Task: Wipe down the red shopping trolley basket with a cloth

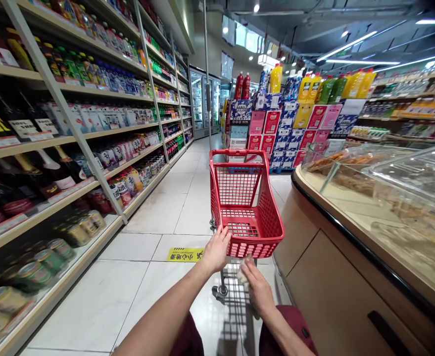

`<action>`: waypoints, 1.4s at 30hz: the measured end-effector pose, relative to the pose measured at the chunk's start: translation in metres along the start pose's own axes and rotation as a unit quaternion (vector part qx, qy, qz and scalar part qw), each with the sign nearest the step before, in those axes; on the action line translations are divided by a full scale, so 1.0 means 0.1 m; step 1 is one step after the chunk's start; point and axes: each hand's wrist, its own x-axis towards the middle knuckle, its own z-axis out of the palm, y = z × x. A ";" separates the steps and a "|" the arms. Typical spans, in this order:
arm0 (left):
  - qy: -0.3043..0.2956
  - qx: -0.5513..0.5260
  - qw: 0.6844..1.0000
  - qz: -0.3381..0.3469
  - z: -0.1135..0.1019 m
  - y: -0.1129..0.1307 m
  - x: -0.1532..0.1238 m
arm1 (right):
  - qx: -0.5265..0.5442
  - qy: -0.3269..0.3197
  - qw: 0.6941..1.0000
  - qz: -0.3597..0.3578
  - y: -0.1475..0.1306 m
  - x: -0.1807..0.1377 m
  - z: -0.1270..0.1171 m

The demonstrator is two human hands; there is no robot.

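Observation:
A red plastic shopping cart (pixel 276 217) on grey legs with casters stands right in front of me, its basket bare inside. My left hand (pixel 217 248) rests on the near left corner of the basket, fingers curled over the rim. Just under the basket's near end, my right hand (pixel 257 286) holds a crumpled pale cloth (pixel 244 272) between its fingers. The cloth is close to the cart's lower edge; whether it touches there I cannot tell.
Shelves of bottles and cans (pixel 91 126) line the left side. A curved glass-topped food counter (pixel 351 247) stands close on the right. Stacked drink cartons (pixel 272 123) rise beyond the cart. A yellow floor sticker (pixel 185 254) lies left of the cart on white tiles.

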 end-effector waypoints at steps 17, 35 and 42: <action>0.009 0.046 0.999 -0.017 0.03 0.34 0.02 | -0.096 0.092 0.988 0.084 0.26 0.16 -0.34; -0.022 0.021 0.999 0.016 0.04 0.33 0.03 | -0.119 0.091 0.984 0.099 0.46 0.17 -0.47; -0.023 -0.032 0.999 0.028 -0.02 0.27 0.04 | -0.105 -0.005 0.991 0.078 0.39 0.20 -0.40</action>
